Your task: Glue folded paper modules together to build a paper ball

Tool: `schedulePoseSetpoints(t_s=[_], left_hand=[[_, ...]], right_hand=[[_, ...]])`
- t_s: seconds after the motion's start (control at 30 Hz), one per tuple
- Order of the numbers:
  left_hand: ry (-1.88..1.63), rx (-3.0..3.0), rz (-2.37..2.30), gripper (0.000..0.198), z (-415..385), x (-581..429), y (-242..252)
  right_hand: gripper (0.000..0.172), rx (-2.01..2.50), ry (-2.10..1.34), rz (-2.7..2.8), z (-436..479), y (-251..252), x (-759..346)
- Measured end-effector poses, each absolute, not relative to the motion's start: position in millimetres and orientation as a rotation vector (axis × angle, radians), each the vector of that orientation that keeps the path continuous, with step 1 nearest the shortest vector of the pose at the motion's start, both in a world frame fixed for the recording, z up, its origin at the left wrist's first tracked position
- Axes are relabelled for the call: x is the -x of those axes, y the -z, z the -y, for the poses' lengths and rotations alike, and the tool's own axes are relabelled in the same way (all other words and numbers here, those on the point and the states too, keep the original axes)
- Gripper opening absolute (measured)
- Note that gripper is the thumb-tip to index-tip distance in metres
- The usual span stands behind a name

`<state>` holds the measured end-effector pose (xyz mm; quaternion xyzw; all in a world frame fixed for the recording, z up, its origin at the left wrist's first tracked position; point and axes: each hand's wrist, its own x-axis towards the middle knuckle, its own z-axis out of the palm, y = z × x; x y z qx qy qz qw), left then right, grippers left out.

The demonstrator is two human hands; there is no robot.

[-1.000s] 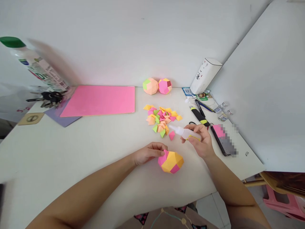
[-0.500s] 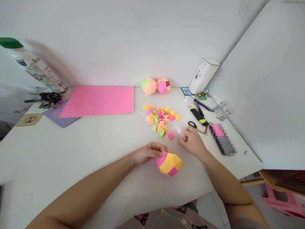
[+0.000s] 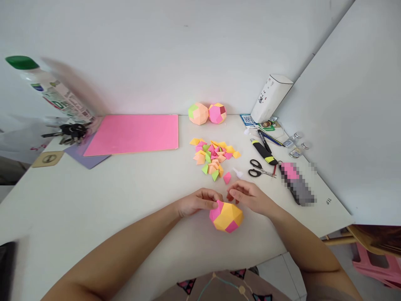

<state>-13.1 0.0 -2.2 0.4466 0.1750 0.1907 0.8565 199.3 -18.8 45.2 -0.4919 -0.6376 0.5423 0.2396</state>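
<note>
A folded paper ball (image 3: 227, 217) in yellow, orange and pink rests on the white table (image 3: 131, 196) near its front edge. My left hand (image 3: 197, 201) is closed on the ball's upper left, fingertips on a pink face. My right hand (image 3: 250, 196) hovers just right of it. Its fingers stretch loosely toward the ball's top, and nothing shows in them. The white tip of a glue bottle (image 3: 237, 172) pokes out on the table behind that hand; the bottle's body is hidden. A single pink folded piece (image 3: 226, 177) lies just beyond the hands.
A heap of small folded paper pieces (image 3: 213, 154) lies mid-table, with two finished balls (image 3: 206, 113) at the wall. Scissors (image 3: 261, 169), a cutter, pens and a blurred-out object sit to the right. Pink paper sheets (image 3: 134, 133), keys and a leaning bottle (image 3: 50, 90) are at the left.
My right hand held the glue bottle a second ago, laid it on the table, then moved left and toward me to the ball. My left hand stayed on the ball.
</note>
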Motion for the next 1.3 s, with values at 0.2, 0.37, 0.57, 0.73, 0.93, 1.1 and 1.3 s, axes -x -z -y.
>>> schedulePoseSetpoints(t_s=[0.2,0.37,0.57,0.73,0.93,1.1,1.3], left_hand=[[-0.378,-0.950,-0.439,0.018,0.6,12.6,2.1],[-0.378,-0.979,-0.414,0.017,0.0,12.8,6.8],[-0.371,-1.006,-0.370,0.015,-0.4,13.8,5.7],[-0.374,-1.012,-0.331,0.011,-0.7,13.5,4.2],[-0.382,-1.004,-0.317,0.011,-1.1,13.2,4.2],[-0.387,-1.009,-0.303,0.010,-1.0,13.8,5.0],[-0.394,-1.013,-0.309,0.011,-0.9,12.9,4.7]], right_hand=[[0.026,1.338,-2.128,1.199,17.9,-40.6,-194.7],[0.026,1.274,-2.273,1.061,18.9,-42.8,-195.5],[0.028,1.196,-2.231,1.178,19.8,-40.8,-197.1],[0.021,1.207,-2.113,1.300,20.2,-40.4,-198.8],[0.019,1.168,-2.013,1.455,21.2,-43.4,-200.1],[0.020,1.195,-1.933,1.560,20.6,-46.5,-201.2],[0.017,1.174,-1.910,1.593,20.5,-45.6,-200.3]])
